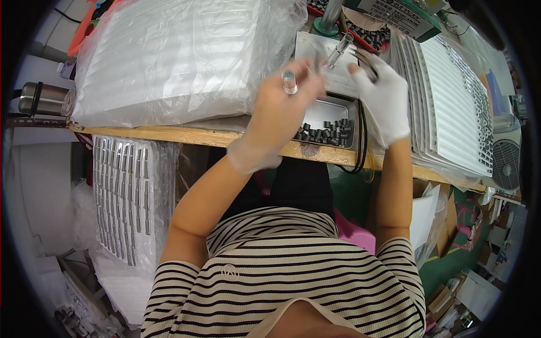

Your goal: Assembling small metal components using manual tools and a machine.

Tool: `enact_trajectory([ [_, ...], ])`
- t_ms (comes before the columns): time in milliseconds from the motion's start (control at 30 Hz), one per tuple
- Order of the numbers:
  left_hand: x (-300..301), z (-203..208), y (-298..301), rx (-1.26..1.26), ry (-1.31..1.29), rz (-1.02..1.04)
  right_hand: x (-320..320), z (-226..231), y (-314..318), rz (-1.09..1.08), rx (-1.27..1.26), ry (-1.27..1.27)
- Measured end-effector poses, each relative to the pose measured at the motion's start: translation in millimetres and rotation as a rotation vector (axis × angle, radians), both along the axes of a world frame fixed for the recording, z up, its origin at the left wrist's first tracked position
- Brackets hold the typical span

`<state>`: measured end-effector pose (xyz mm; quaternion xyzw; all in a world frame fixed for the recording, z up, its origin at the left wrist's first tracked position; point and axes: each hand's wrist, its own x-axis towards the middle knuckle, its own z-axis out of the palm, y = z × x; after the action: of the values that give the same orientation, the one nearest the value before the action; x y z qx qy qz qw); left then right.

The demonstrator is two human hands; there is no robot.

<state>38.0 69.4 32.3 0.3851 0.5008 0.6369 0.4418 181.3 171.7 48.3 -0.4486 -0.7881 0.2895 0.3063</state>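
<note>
My left hand [290, 101] is bare-fingered with a pale covering at the wrist, and its fingertips are blurred by motion. It is closed around a short shiny metal tube [289, 82], whose end sticks up out of the hand. My right hand [383, 93], in a white glove, has its fingers curled around something dark that is mostly hidden. Beside its fingertips a second shiny tube [340, 49] stands tilted over a pale board [307, 48]. Just below the hands is a metal tray [325, 111] holding several small dark cylinders [324, 135].
A large plastic-wrapped stack [169, 62] covers the bench's left side. White ridged trays [445, 101] lean at the right. At the back are a green post base [326, 26], a red bin of dark parts [369, 36] and a green box [400, 17]. Black cords [362, 132] hang over the front edge.
</note>
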Motion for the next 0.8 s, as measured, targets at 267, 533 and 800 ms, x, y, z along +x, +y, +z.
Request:
enact_trajectory([
  [267,-12,26,-44,-0.266,0.078,-0.522,18,28,-68,0.258,-0.553,0.524],
  [533,-19,59,-42,0.310,0.887,-0.145,3,27,-76,0.088,-0.147,0.692],
  [800,-82,116,37,-0.006,1.241,0.091,4,21,-56,0.026,-0.174,0.361],
])
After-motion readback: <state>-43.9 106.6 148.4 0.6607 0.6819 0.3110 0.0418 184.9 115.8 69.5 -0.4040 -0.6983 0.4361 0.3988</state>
